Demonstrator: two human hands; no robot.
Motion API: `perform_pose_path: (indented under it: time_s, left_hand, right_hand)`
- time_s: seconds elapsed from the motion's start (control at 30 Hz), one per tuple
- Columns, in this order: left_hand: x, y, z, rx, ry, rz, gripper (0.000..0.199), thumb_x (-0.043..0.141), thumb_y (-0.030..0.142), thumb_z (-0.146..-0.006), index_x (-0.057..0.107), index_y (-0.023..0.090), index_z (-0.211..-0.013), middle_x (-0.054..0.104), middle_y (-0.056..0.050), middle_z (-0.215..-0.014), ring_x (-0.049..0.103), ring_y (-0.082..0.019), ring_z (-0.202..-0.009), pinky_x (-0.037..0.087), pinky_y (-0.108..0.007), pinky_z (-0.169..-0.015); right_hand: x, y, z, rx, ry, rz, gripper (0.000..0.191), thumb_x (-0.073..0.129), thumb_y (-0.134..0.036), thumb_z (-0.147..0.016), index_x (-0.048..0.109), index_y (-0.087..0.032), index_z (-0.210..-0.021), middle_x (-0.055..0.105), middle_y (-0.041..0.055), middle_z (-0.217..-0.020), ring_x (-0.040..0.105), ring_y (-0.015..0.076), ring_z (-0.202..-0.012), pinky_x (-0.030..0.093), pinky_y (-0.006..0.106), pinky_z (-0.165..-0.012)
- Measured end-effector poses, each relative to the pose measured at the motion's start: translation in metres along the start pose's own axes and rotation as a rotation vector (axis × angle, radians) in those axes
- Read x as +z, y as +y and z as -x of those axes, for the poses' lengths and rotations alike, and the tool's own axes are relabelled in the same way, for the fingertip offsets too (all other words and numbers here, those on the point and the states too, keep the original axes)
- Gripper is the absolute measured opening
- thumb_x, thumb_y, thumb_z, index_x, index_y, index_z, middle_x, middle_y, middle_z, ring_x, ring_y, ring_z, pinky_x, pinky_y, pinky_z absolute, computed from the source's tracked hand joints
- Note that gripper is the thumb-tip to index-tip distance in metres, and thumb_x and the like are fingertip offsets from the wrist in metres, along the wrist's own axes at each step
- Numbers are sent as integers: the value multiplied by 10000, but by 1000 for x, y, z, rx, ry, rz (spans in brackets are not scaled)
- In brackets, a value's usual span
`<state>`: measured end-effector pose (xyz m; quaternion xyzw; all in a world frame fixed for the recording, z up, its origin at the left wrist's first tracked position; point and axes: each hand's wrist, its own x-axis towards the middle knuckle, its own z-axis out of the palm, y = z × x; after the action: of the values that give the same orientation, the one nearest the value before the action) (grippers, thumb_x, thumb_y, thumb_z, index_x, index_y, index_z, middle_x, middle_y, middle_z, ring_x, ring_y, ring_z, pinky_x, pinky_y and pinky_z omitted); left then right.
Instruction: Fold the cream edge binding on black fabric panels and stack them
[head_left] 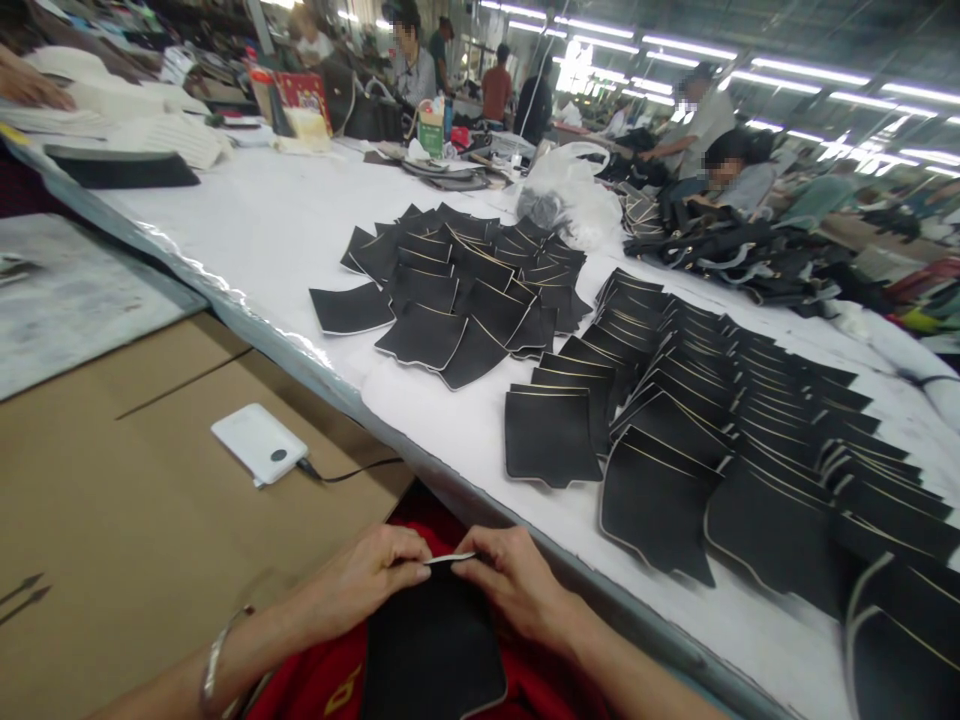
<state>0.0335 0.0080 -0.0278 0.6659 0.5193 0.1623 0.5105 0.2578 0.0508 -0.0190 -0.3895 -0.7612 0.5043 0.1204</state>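
A black leather-like panel (pixel 435 650) with a pale edge hangs over my lap, against red clothing. My left hand (pixel 386 570) pinches its top edge between thumb and fingers. Close beside it, my right hand (pixel 510 578) grips the same edge, leaving a short pale strip showing between the two. On the white table ahead lies a loose heap of similar black panels (pixel 427 335). To the right, more panels (pixel 551 430) overlap in long rows, their light edges showing.
A white power bank (pixel 259 443) with a black cable rests on brown cardboard (pixel 112 480) at left. The table edge (pixel 450 480) runs diagonally before me. Farther back are a plastic bag (pixel 574 190), a green box (pixel 430 130), dark bags (pixel 720 250) and several people.
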Motion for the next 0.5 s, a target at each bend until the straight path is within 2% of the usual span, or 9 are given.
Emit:
perform_pose_path:
  time_s: [0.17, 0.3, 0.43, 0.5]
  left_hand:
    - [4, 9, -4, -11, 30, 83, 193, 583, 317, -866, 714, 179, -832, 649, 21, -770, 563, -141, -746, 363, -212, -665]
    - [6, 17, -8, 11, 54, 104, 306, 569, 396, -880, 694, 154, -741, 549, 38, -650, 480, -116, -647, 318, -211, -602]
    - [3, 19, -8, -13, 11, 153, 305, 559, 388, -875, 667, 152, -713, 449, 52, -600, 404, -102, -609, 277, -213, -565]
    - [2, 20, -8, -18, -1, 142, 299, 539, 374, -883, 641, 155, -707, 435, 52, -604, 394, -102, -605, 277, -214, -562]
  right_hand:
    - [5, -3, -1, -9, 38, 3, 180, 607, -270, -883, 713, -152, -797, 660, -8, -675, 572, 111, -609, 371, 203, -577]
    - [5, -3, 0, -1, 66, -38, 255, 594, -356, -901, 708, -155, -793, 649, -10, -665, 567, 114, -614, 362, 208, -573]
    - [2, -2, 2, 43, 7, -173, 328, 550, -437, -924, 701, -158, -842, 664, 0, -725, 570, 126, -666, 394, 209, -599]
    - [1, -3, 2, 41, -14, -173, 352, 512, -448, -942, 694, -161, -851, 668, 6, -754, 581, 132, -693, 410, 213, -625]
